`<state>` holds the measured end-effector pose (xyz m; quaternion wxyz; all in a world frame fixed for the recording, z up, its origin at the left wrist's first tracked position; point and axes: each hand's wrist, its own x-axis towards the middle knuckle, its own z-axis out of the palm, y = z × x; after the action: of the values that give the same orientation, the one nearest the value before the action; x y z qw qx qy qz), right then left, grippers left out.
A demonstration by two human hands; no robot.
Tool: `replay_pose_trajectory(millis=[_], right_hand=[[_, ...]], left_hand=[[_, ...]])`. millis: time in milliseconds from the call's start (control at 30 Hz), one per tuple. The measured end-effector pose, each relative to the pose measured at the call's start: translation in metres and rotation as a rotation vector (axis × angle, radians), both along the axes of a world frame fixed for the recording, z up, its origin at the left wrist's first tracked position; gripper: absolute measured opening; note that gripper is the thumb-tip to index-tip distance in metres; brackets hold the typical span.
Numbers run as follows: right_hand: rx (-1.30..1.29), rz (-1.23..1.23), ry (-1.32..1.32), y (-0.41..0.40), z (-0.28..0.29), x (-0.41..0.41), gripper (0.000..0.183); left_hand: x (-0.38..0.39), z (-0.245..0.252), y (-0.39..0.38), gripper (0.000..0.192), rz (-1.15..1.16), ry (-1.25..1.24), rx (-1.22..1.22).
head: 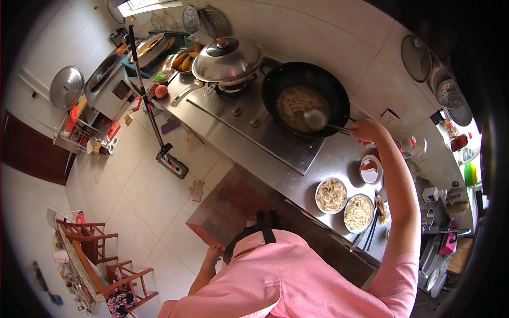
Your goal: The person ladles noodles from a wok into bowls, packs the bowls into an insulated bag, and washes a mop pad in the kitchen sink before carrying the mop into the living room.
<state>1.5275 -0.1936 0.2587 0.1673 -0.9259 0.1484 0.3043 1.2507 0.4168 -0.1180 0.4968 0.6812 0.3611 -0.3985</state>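
Note:
My right hand [365,132] is closed around the handle of a metal ladle [315,119], whose bowl dips into noodles in broth [299,104] inside a black wok [338,85] on the stove. My left hand [214,253] hangs low at my left side by the apron; whether it holds anything cannot be told. Two bowls of noodles, one [331,195] left of the other [358,213], stand on the steel counter. Behind them is a bowl of reddish-brown liquid [371,169]. Dark chopsticks [371,230] lie beside the right noodle bowl.
A lidded steel pan [226,63] sits on the left burner, its handle [187,93] towards the counter's front edge. A mop [149,107] leans against the counter at the left. A wall socket [389,117] is near my right hand. Wooden chairs [127,280] stand at the lower left.

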Motion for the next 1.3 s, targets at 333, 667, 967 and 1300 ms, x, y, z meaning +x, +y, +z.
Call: replay_pose_trajectory(millis=[333, 667, 967, 1300], right_hand=[[-0.002, -0.037, -0.111, -0.005, 0.005, 0.0, 0.019], [-0.342, -0.055, -0.834, -0.007, -0.078, 0.023, 0.028], [-0.038, -0.116, -0.589, 0.015, -0.111, 0.025, 0.03], [-0.093, -0.051, -0.801, 0.099, -0.075, -0.062, 0.029]], left_hand=[[0.023, 0.007, -0.014, 0.021, 0.021, -0.012, 0.006], [0.017, 0.019, -0.015, 0.018, 0.137, 0.037, -0.036], [-0.03, -0.091, 0.059, 0.036, -0.277, -0.139, -0.15], [0.011, -0.114, 0.072, 0.037, -0.458, -0.312, -0.021]])
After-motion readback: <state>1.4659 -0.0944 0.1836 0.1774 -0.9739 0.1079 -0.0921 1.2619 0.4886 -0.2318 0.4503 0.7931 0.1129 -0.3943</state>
